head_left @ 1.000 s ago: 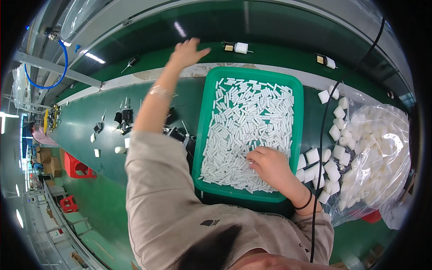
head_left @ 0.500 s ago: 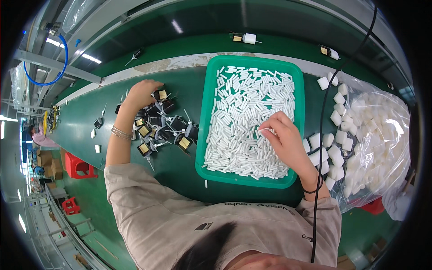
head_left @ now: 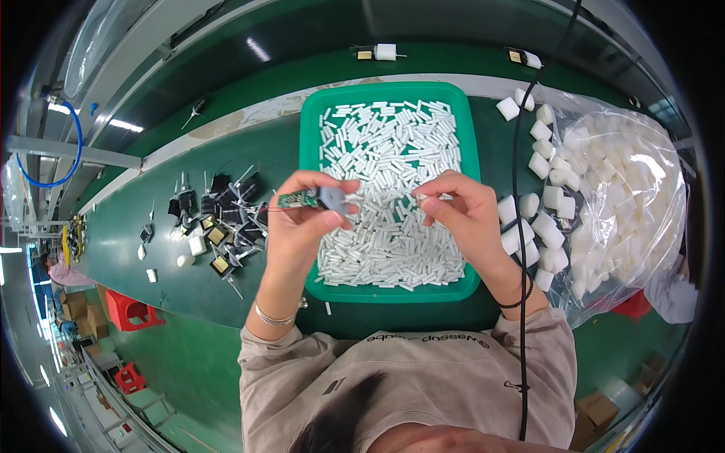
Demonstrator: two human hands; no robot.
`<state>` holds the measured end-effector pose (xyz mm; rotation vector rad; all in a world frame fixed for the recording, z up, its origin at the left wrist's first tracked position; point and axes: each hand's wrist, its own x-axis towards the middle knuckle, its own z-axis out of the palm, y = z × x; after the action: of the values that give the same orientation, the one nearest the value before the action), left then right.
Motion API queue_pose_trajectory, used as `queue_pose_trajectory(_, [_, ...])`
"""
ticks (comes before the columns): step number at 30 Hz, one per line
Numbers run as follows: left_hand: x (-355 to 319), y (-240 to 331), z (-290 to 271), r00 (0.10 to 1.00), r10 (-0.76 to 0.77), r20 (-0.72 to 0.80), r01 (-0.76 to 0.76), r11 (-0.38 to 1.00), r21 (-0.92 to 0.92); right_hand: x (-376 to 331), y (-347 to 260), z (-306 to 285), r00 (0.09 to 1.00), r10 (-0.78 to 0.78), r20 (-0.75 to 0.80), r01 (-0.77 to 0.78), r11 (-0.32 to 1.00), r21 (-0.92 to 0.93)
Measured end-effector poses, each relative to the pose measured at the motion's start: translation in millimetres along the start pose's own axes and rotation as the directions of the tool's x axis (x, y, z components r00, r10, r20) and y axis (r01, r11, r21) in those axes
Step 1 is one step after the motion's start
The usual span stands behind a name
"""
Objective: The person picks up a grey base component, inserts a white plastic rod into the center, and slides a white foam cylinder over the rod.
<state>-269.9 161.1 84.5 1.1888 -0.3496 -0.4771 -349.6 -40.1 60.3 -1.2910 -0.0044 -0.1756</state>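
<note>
My left hand grips a small electronic assembly between thumb and fingers. It has a green circuit board, a grey round end and thin wires, and its grey end points right. Opposite it, my right hand is closed in a pinch on a short white tube, mostly hidden by the fingertips. The two hands are apart, above a green tray filled with loose white tubes. Left of the tray lies a pile of similar black assemblies with pale square patches and thin shafts.
White foam cylinders lie right of the tray beside a clear plastic bag full of more. A black cable hangs across the right side. Assemblies with white cylinders sit on the green strip beyond the table. A red stool stands at left.
My left hand has come from the pile to above the tray, now with an assembly in it. The right hand stays over the tray, still pinching a tube. The view has shifted slightly.
</note>
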Motion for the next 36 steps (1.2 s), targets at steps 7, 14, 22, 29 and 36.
queue_pose_trajectory(7, [-2, -10, 3, 0.997, -0.080, 0.010, 0.080, 0.994, -0.075, -1, -7, 2, 1.000, -0.020, -0.004, 0.020, 0.998, 0.063])
queue_pose_trajectory(14, [-4, -11, 7, 0.999, -0.044, 0.027, 0.047, 0.994, -0.096, -2, -6, 3, 0.999, -0.027, -0.023, 0.027, 1.000, -0.012])
queue_pose_trajectory(22, [-4, -13, 0, 0.998, -0.065, -0.004, 0.065, 0.998, 0.015, 0, -7, 0, 0.989, -0.147, -0.010, 0.139, 0.951, -0.276])
queue_pose_trajectory(29, [-3, -13, 2, 0.998, -0.064, 0.003, 0.064, 0.997, 0.036, 1, -8, 0, 0.989, -0.146, -0.002, 0.139, 0.945, -0.297])
queue_pose_trajectory(36, [-2, -14, 4, 1.000, -0.017, -0.014, 0.018, 0.998, 0.064, 1, -9, -1, 0.986, -0.167, -0.014, 0.152, 0.927, -0.343])
